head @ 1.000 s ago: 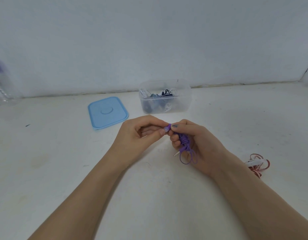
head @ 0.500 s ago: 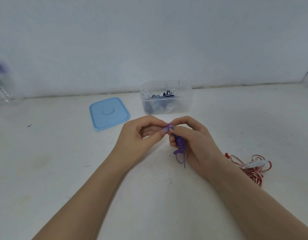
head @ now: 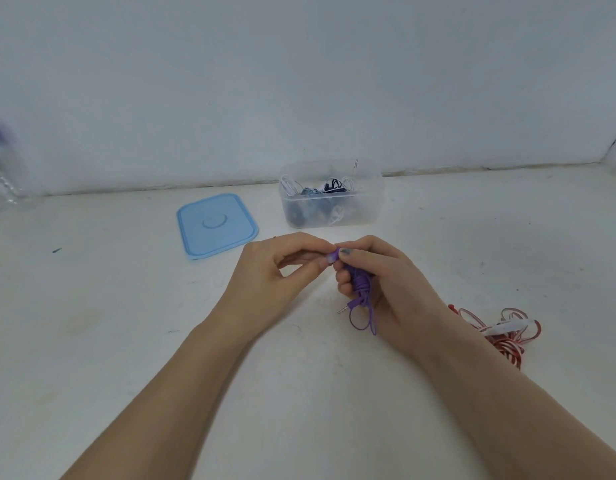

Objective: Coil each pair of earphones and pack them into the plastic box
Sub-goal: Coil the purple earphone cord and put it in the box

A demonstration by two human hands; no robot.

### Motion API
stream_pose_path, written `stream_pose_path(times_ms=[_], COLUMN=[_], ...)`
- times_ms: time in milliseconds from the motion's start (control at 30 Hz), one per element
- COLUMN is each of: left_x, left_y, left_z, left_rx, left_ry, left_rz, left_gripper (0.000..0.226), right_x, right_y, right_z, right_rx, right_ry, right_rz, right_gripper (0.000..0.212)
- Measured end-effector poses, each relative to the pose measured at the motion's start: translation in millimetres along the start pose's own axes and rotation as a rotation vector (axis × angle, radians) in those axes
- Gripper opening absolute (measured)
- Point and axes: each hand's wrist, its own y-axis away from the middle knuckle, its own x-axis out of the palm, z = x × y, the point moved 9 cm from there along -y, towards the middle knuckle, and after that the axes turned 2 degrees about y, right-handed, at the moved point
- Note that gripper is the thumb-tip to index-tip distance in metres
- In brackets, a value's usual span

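My right hand grips a coiled bundle of purple earphones, whose plug and a loop of cable hang below the fingers. My left hand pinches the top end of the same purple earphones against my right thumb. Both hands hover over the white surface, just in front of the clear plastic box, which stands open and holds several coiled earphones in white, black and blue. A loose red-and-white pair of earphones lies tangled on the surface, right of my right wrist.
The box's light blue lid lies flat to the left of the box. A clear plastic bottle stands at the far left edge by the wall. The wall runs close behind the box.
My hands have stayed nearly in place. The hanging purple loop has turned and now hangs lower with the plug pointing left. More of the red-and-white earphones shows beside my right wrist.
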Motion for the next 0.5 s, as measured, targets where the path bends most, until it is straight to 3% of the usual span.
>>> stream_pose_path(times_ms=[267, 500], left_x=[1.2, 1.8], left_y=[-0.3, 2.3], left_z=[-11.9, -11.7], left_rx=[0.155, 0.089], left_ry=[-0.228, -0.128], left_rz=[-0.022, -0.039], left_gripper=[0.012, 0.009], right_x=[0.2, -2.0], right_y=[0.6, -1.0], right_z=[-0.6, -1.0], right_rx=[-0.001, -0.027], right_ry=[-0.016, -0.023], right_rz=[-0.010, -0.038], right_gripper=[0.007, 0.006])
